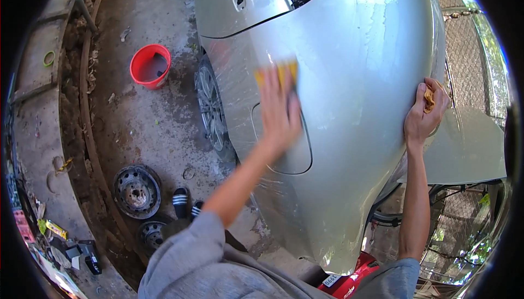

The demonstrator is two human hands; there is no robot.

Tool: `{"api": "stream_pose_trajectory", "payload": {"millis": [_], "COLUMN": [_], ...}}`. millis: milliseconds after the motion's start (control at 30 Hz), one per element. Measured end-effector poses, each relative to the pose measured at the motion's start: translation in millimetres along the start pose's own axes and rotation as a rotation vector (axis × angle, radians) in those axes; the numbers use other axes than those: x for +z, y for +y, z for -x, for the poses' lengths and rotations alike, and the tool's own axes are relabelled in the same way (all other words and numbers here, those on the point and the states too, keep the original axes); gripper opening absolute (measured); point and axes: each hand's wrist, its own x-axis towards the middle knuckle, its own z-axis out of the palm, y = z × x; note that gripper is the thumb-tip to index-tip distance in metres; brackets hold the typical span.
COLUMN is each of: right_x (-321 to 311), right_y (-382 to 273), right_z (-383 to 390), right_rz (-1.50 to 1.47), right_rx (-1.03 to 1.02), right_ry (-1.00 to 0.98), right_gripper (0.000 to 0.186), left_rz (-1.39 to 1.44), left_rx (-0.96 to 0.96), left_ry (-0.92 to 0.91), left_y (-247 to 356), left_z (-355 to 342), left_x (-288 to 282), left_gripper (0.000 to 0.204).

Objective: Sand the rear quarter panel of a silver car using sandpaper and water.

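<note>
My left hand (279, 119) presses a yellow sanding sheet (290, 71) against the wet silver side panel (338, 119) of a car, just above the fuel flap (289, 154). Motion smears the fingers and the sheet, and part of the sheet lies hidden under them. On the right, my right hand (419, 120) rests at the panel's curved edge with its fingers closed around a crumpled tan cloth (430, 98). Pale streaks and water marks run over the paint around both hands.
A red bucket (151, 83) with dark liquid stands on the concrete floor, left of the car wheel (210, 105). Bare steel rims (137, 192) lie near black-and-white slippers (180, 202). An open silver panel (472, 146) juts out at the right, near a wire fence (466, 51).
</note>
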Motion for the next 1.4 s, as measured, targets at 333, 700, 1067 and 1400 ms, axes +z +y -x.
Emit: {"api": "stream_pose_trajectory", "payload": {"millis": [333, 700, 1067, 1400], "right_x": [3, 25, -62, -39], "right_y": [-2, -5, -81, -97], "right_z": [2, 3, 73, 49], "right_rz": [-0.006, -0.037, -0.58, -0.172], "right_rx": [0.015, -0.005, -0.106, 0.103], "right_ry": [0.011, 0.047, -0.148, -0.727], "right_gripper": [0.018, 0.02, 0.014, 0.036], "left_rz": [-0.067, -0.119, -0.228, -0.168], "left_rx": [0.05, 0.104, 0.136, 0.152], "left_ry": [-0.009, 0.192, 0.123, -0.019], "left_y": [-15, 36, 84, 105], "left_z": [-48, -106, 61, 96], "left_x": [-5, 49, 22, 48], "left_gripper": [0.06, 0.057, 0.055, 0.061]}}
